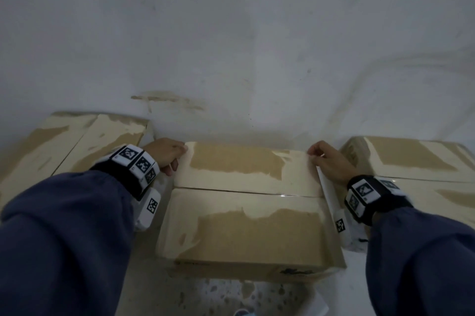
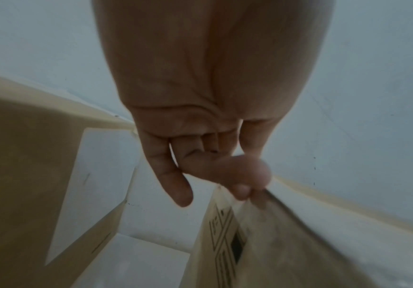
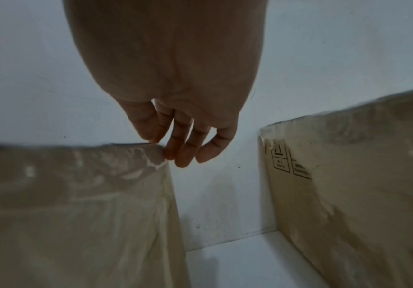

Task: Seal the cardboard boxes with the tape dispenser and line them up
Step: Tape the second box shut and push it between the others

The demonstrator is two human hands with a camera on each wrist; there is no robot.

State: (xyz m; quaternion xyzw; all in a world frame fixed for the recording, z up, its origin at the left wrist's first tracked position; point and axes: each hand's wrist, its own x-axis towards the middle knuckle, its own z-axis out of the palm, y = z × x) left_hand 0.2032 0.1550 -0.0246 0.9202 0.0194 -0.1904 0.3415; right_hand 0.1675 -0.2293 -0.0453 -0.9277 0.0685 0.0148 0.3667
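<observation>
Three cardboard boxes in a row against a pale wall (image 1: 231,32), flaps closed, tops patched with torn pale tape residue.

Middle box (image 1: 246,212): centre seam between its two top flaps running left to right. Dark printed mark on the near face, lower right, blurred and unreadable. Printed line-pattern symbols on its left side panel in the left wrist view, not legible as text.

Left box (image 1: 64,146): just beside the middle box, gap between them occupied by the left wrist. White label (image 2: 94,187) on its side, blank as far as visible.

Right box (image 1: 416,169): just beside the middle box. Handling-symbol panels with small lettering on its side (image 3: 289,163), too small to read.

Left hand (image 1: 164,153): at the far left top corner of the middle box, thumb and curled fingers pinching the corner edge; little finger extended free.

Right hand (image 1: 331,161): at the far right top corner of the middle box, fingertips (image 3: 175,154) touching the corner, fingers nearly straight, grasping nothing visible.

Black wristbands with square black-and-white markers on both wrists. Dark blue sleeves (image 1: 59,238).

Tape dispenser: not visible in any view.
</observation>
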